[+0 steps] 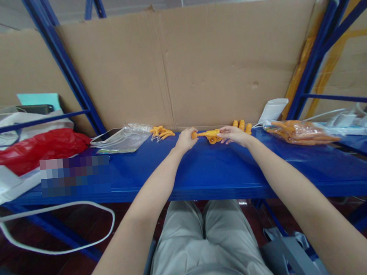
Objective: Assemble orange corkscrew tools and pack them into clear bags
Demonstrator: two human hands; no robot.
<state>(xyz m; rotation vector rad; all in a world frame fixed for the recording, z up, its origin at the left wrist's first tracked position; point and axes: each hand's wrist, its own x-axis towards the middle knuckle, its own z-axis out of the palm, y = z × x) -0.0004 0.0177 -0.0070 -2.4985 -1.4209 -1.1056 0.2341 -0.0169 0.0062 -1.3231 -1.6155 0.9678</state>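
Both my hands reach to the back of a blue shelf (205,169) and hold one orange plastic piece (207,134) between them. My left hand (185,140) is closed on its rounded left end. My right hand (234,134) pinches its right end, fingers curled. Under the piece lie a couple of small orange rings (214,140). More orange parts (242,126) stand just behind my right hand, and a loose pile of orange parts (161,133) lies left of my left hand.
A clear bag of orange parts (297,132) lies at right beside a white pouch (272,110). A phone (105,136) and clear plastic bags (125,140) lie at left, with a red bag (35,150) and a white cable (58,206). Cardboard (197,64) backs the shelf.
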